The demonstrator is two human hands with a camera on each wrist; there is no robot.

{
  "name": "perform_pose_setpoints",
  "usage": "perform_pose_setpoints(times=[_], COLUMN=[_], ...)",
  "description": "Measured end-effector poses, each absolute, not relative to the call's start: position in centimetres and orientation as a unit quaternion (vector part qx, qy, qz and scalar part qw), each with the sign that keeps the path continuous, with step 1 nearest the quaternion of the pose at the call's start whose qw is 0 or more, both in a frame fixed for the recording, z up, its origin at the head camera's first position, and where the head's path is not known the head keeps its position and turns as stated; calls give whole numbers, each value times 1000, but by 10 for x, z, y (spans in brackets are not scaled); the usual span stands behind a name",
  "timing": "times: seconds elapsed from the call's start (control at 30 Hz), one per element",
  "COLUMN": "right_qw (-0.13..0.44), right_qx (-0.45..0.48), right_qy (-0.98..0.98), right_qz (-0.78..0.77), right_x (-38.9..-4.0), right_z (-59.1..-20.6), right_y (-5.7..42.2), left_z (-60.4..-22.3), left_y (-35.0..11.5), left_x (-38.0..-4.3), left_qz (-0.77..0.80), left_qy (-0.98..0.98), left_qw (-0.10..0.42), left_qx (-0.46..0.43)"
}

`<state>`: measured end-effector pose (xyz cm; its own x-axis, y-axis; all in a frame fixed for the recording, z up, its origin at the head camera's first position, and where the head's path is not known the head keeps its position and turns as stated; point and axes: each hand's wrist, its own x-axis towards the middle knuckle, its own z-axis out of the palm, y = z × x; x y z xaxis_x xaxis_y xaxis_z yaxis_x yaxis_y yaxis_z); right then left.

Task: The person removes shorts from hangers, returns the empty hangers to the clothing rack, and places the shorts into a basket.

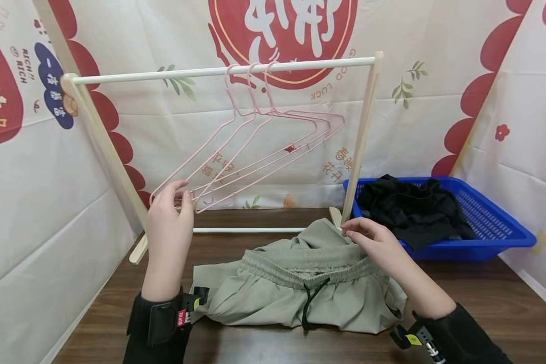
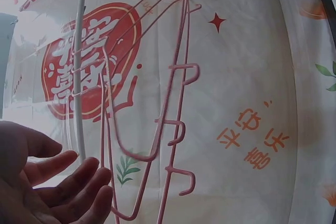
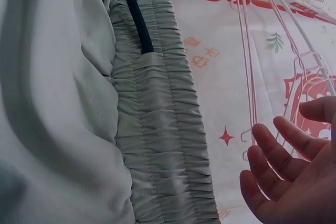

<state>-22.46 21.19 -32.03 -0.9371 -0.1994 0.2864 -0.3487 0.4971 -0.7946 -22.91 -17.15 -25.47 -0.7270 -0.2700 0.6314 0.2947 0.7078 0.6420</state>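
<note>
Three pink clothes hangers hang side by side from the white rod of a small rack. At their lower left corners is my left hand, its fingertips overlapping the wire in the head view. The left wrist view shows that hand with relaxed fingers beside the hangers. Grey-green drawstring pants lie bunched on the table, elastic waistband toward the rack and black cord hanging forward. Just above their right part hovers my right hand; its fingers are loosely bent with nothing between them in the right wrist view.
The rack has a white rod and wooden legs, with a white lower bar near the table. Behind the right leg a blue basket holds black clothing. Printed cloth closes off the back and sides.
</note>
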Motion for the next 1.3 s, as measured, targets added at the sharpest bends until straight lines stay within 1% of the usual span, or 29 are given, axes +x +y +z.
perform_pose_setpoints(times=[0.33,0.57,0.8,1.03,1.13,1.3], right_qw=[70,26,3,-45,-40,-16], right_qx=[168,186,237,246,256,269], right_qy=[-879,-883,-893,-912,-925,-943], right_qz=[441,430,382,324,278,194], right_x=[-217,-206,-195,-187,-186,-184], right_z=[-325,-326,-327,-336,-342,-350], right_y=[211,208,207,211,210,205], left_z=[-263,-272,-280,-285,-286,-287], left_y=[-168,-163,-157,-148,-143,-136], left_x=[-213,-203,-202,-207,-208,-209], left_qz=[-386,-362,-328,-299,-280,-252], left_qy=[-837,-851,-877,-888,-897,-919], left_qw=[386,378,336,315,299,254], left_qx=[-22,-44,-98,-151,-165,-163])
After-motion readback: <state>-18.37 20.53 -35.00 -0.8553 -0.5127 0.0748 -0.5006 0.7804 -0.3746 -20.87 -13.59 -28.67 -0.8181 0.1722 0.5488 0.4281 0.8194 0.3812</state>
